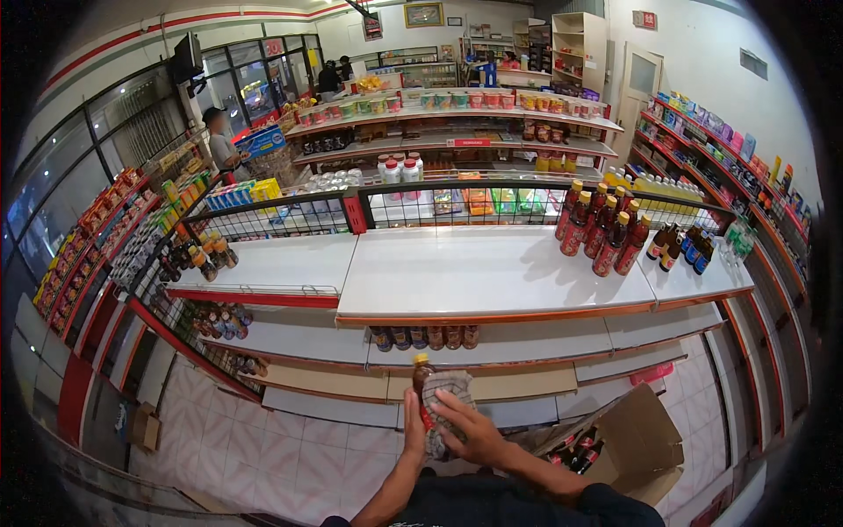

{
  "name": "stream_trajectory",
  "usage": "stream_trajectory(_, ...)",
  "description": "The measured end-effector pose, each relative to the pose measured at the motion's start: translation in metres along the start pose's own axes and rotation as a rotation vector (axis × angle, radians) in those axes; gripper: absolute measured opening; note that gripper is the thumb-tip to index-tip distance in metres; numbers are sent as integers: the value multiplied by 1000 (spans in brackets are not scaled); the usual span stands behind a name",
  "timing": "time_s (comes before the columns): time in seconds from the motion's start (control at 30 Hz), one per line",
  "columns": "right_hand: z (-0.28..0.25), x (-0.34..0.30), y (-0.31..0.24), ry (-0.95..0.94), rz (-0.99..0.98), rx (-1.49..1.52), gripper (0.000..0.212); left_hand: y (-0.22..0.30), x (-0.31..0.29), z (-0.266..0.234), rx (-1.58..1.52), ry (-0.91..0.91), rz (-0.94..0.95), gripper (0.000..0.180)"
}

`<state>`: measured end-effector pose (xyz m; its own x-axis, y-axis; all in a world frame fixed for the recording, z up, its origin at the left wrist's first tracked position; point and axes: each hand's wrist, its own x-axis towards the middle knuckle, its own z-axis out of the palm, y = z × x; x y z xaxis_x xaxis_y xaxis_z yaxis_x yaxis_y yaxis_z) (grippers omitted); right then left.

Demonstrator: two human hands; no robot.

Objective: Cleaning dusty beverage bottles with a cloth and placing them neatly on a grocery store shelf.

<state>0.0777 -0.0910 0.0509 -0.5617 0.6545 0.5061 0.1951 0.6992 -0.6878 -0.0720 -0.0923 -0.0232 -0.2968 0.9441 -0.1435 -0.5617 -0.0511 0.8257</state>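
A dark drink bottle (421, 376) with a yellow cap and red label is upright between my hands, in front of the shelves. My left hand (413, 424) is closed along its left side. My right hand (471, 430) presses a grey checked cloth (450, 386) against its right side, covering much of the label. Beyond, on the white top shelf (457, 263), a group of similar red-labelled bottles (606, 233) with yellow caps stands to the right. Below my right forearm, an open cardboard box (637, 439) contains several dark bottles (580, 450) lying tilted.
Small dark bottles (663, 249) and blue-labelled bottles (698, 253) stand right of the group. Jars (430, 337) line the second shelf. A black wire rack (527, 204) edges the shelf's back. A person (221, 145) stands far left. A pink object (652, 373) lies by the box.
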Motion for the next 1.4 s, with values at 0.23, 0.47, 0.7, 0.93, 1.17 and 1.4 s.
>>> stream_trajectory(0.23,7,32,-13,192,61,-107,65,7,-23,17,2,-86,-44,32)
stream_trajectory(0.47,20,-3,-11,55,60,-49,58,21,-2,3,-23,188,18,46)
stream_trajectory(0.7,-34,13,20,1,293,-62,45,32,-7,-4,-124,-36,-72,41)
stream_trajectory(0.93,8,28,5,259,192,75,61,25,-21,42,-57,82,8,31)
stream_trajectory(1.17,16,-8,-24,-38,15,-92,58,-6,9,-22,-262,-4,-82,33)
stream_trajectory(1.4,7,11,0,-81,-27,-86,60,10,-14,12,-153,-12,10,28)
